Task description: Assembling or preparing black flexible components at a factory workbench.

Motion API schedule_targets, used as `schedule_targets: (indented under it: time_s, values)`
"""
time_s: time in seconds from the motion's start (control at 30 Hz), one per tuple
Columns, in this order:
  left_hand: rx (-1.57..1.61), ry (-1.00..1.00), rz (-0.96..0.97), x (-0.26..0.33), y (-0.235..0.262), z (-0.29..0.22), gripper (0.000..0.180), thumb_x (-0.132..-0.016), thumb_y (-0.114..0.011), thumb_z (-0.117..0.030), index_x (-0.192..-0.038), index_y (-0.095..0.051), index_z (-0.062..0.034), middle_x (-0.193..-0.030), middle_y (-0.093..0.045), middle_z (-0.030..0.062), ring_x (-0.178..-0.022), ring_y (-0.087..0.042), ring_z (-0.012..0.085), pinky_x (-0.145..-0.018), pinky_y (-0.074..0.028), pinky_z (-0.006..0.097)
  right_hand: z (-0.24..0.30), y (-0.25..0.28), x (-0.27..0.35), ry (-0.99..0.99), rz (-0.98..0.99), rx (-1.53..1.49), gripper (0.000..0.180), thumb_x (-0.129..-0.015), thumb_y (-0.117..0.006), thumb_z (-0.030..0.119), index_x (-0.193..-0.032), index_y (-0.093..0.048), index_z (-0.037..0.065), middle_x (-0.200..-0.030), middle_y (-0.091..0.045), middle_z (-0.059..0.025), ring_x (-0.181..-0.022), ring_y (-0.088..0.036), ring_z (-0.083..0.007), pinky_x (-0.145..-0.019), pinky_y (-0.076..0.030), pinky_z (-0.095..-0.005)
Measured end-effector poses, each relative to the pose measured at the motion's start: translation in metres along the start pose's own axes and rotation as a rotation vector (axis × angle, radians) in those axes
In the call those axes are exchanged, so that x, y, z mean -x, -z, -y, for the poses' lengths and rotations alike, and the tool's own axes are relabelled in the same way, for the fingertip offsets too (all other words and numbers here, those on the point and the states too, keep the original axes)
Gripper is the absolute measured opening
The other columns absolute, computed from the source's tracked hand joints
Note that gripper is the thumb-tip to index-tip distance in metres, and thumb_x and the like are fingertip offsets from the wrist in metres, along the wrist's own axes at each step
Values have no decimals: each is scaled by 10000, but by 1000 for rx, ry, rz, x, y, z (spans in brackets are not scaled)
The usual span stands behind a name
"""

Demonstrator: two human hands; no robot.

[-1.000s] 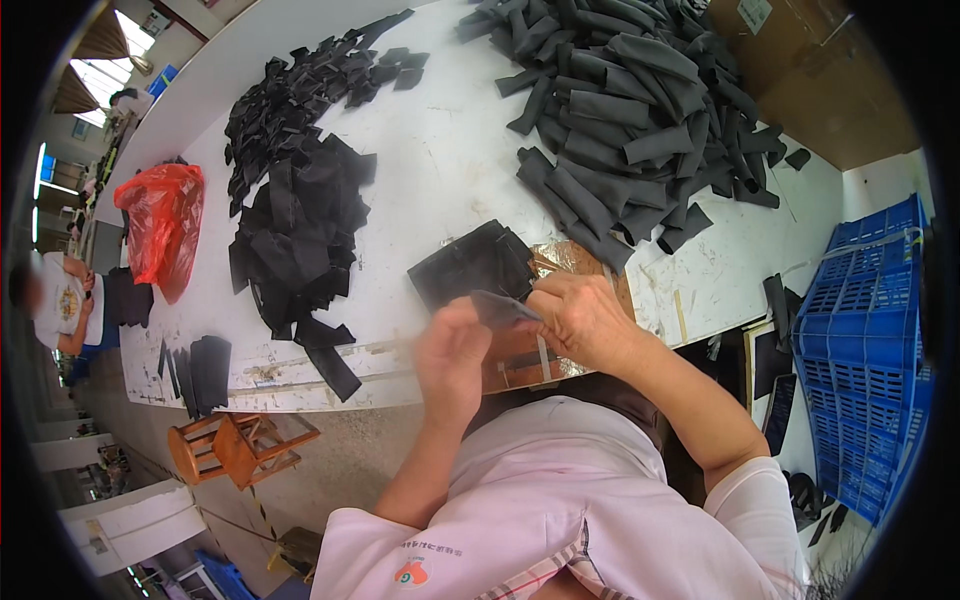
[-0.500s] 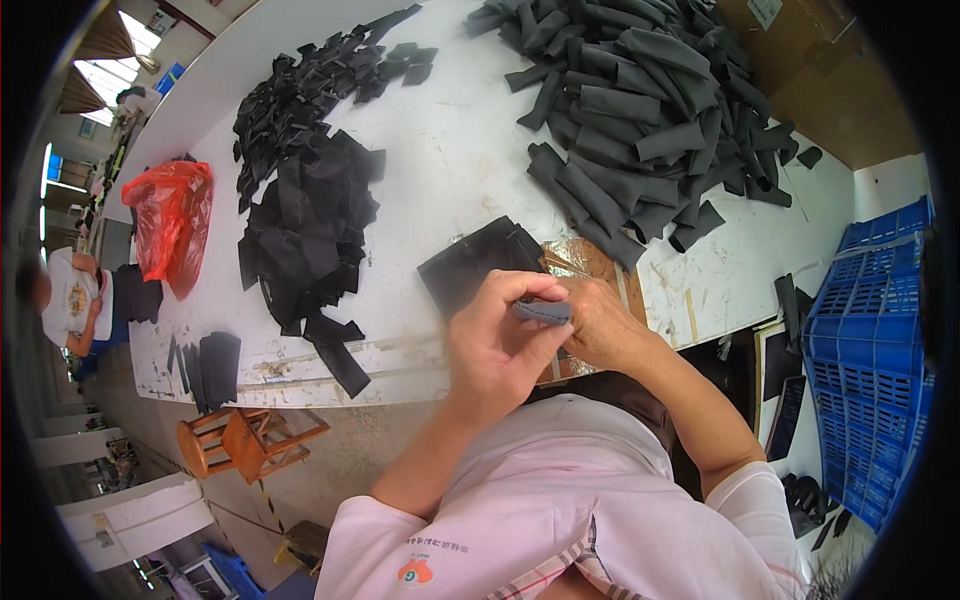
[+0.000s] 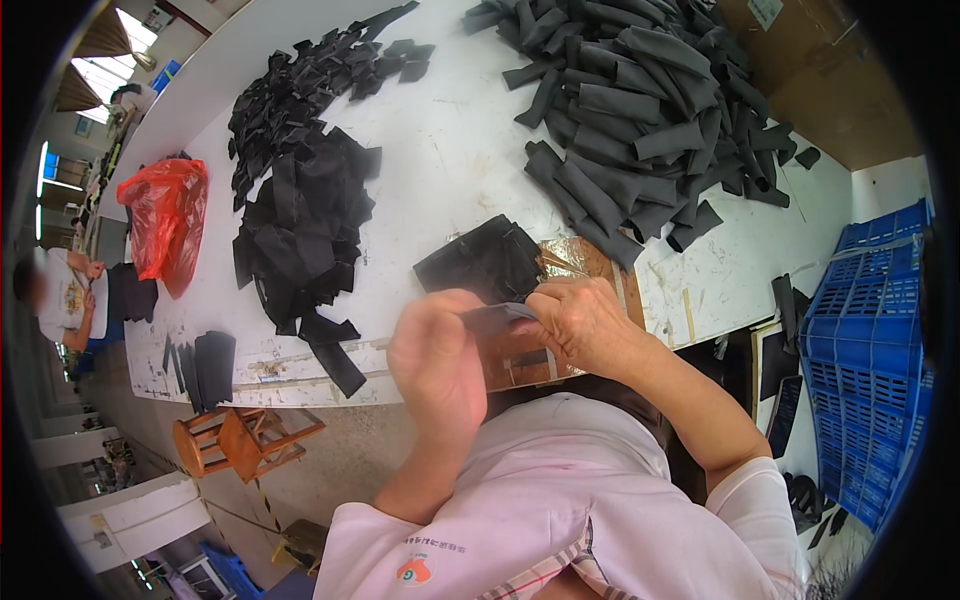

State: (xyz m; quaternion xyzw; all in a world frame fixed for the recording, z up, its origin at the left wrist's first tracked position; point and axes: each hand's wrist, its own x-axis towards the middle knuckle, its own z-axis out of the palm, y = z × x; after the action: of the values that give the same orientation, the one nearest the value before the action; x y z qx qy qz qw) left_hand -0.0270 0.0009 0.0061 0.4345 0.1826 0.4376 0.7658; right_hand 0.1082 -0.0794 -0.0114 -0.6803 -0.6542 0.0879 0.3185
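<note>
Both hands grip one small dark grey fabric strip (image 3: 497,318) just above the near edge of the white table (image 3: 450,150). My left hand (image 3: 437,362) pinches its left end, and my right hand (image 3: 580,320) holds its right end. Behind the hands lies a small stack of black flat pieces (image 3: 485,258) beside a shiny clear wrapper on a brown board (image 3: 590,262).
A large heap of dark grey rolled strips (image 3: 640,110) fills the table's far right. Black flat pieces (image 3: 300,200) are piled at the left, with a red plastic bag (image 3: 165,215) beyond. A blue crate (image 3: 875,350) stands right, a wooden stool (image 3: 245,440) below the table. Another person (image 3: 60,295) sits far left.
My hands shifted from handling a clear wrapper to holding a dark strip between them, and the left hand has dropped lower and nearer to me.
</note>
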Motion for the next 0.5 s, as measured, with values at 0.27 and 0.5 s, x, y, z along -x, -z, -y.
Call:
schedule_targets:
  time_s: [0.27, 0.5]
  values:
    - [-286, -83, 49, -13, 4, 6, 146, -865, -497, -118, -839, -533, 20, -821, -554, 83, -747, -495, 135, -699, -395, 263, 2, 2, 2, 9, -22, -56, 275, -718, -643, 245, -600, -489, 50, -551, -510, -85, -506, -516, -257, -433, -403, -333]
    - [-1106, -34, 15, -60, 41, 71, 222, -778, -572, -119, -943, -550, 27, -887, -564, 128, -787, -536, 200, -700, -438, 303, -36, 79, -55, -331, -520, -489, 496, -902, -350, 431, -842, -555, -17, -608, -510, -24, -552, -459, -78, -530, -360, -205]
